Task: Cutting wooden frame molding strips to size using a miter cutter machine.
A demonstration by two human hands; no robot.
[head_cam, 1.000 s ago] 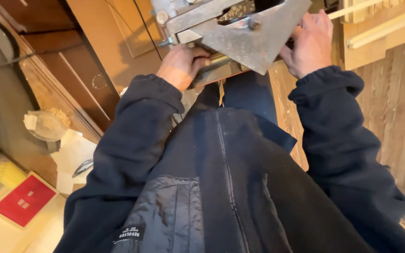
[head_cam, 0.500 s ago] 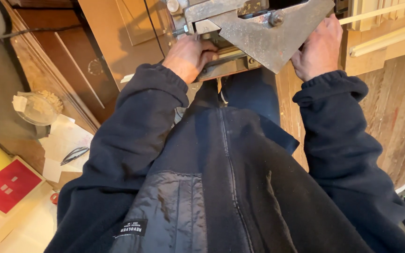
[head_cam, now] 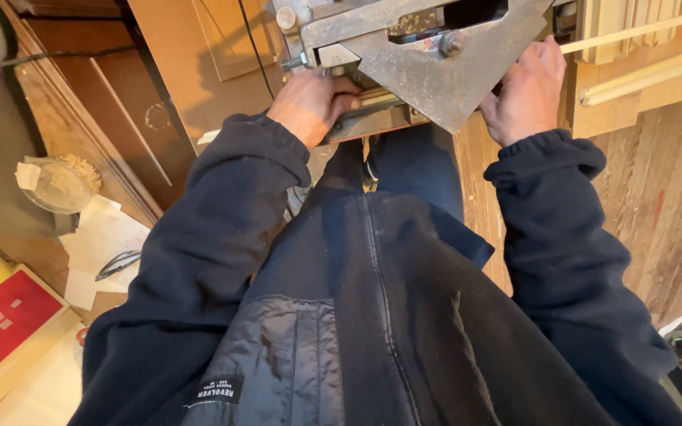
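left hand: fingers curled under grey metal plate, gripped | right hand: pressed at plate edge, grasp cannot be told | wooden strips beside

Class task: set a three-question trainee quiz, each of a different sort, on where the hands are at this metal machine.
1. True or false: the left hand rests on the red book.
2. Which hand is beside the metal plate's right edge? A left, B right.
3. Fill in: a glass ___ sits at far left.

Key: 1 false, it grips the machine's lower bar. 2 B, the right hand. 3 bowl.
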